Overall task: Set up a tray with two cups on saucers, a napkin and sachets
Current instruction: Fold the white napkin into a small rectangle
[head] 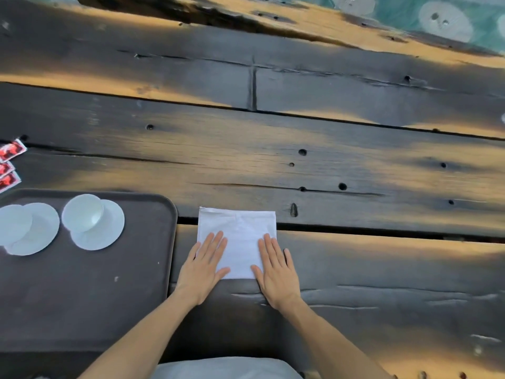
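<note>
**Napkin flat on surface, both hands pressing it**

We see the white napkin [240,236], folded square, lying flat on the dark wooden surface [328,165] just right of the tray [82,296], not on it. Left hand [203,269] lies flat on the napkin's near-left corner, fingers straight and together. Right hand [276,272] lies flat on the near-right corner, fingers straight, slightly spread. Neither hand pinches anything.

The dark tray sits at the near left. On its far part we see two white saucers: right saucer [101,228] carries a white cup [82,213] set toward its far-left side; left saucer [35,231] carries a second cup [12,224], partly cut by the frame edge. Red sachets [9,162] lie on the surface just beyond the tray, at the left edge.
</note>
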The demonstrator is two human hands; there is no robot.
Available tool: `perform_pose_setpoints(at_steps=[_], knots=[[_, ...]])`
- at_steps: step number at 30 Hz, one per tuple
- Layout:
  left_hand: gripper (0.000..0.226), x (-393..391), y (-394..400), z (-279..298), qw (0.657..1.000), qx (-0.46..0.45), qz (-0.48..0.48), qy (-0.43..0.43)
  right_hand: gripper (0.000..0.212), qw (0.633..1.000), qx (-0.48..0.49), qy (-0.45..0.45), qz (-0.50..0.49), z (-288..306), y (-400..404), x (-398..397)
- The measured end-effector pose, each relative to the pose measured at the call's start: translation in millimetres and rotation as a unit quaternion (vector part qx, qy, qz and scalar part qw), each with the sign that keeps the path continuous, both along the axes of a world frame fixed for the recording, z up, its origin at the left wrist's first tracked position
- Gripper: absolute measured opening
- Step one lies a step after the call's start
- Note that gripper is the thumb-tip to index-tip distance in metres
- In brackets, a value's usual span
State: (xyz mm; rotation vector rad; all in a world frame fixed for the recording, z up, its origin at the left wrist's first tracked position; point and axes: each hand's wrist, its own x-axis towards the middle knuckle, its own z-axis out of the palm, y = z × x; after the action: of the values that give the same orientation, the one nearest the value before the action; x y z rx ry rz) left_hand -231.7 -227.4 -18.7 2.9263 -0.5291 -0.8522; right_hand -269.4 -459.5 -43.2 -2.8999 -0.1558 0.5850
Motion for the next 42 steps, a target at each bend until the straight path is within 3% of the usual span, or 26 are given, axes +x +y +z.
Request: perform_pose_setpoints(at_steps=[8,14,20,24,30,34,38,42], knots=[[0.089,-25.8,29.1,-9.0,1.000,-0.005,-0.019,-0.010,0.068,0.999,-0.011,0.049,0.005,2.4,-26.9,-9.8],[0.081,-54.5,27.5,-6.7,1.000,-0.026,0.012,0.009,0.068,0.997,0.007,0.077,-0.025,13.7,-26.3,-15.3],[0.075,-72.4,18.2,-5.8,0.998,-0.037,0.034,0.023,0.061,0.971,0.133,0.018,-0.198,32.8,0.2,-26.1],[0.075,-84.5,10.8,1.1,0.997,-0.043,0.065,0.018,0.047,0.927,0.187,0.062,-0.321,37.8,10.7,-29.9],[0.074,-93.9,5.0,8.7,0.997,-0.047,0.062,0.018,0.042,0.905,0.221,0.100,-0.349,34.5,3.0,-39.1],[0.073,-101.8,16.7,6.3,0.997,-0.068,0.045,0.004,0.049,0.909,0.233,0.101,-0.331,35.9,0.7,-51.2],[0.067,-104.8,26.6,8.0,0.997,-0.071,0.026,-0.006,0.056,0.970,0.152,0.070,-0.177,36.8,0.3,-72.8],[0.050,-93.7,33.0,14.8,0.997,-0.075,0.015,-0.023,0.028,0.996,0.050,0.041,-0.066,39.6,-3.3,-79.0]])
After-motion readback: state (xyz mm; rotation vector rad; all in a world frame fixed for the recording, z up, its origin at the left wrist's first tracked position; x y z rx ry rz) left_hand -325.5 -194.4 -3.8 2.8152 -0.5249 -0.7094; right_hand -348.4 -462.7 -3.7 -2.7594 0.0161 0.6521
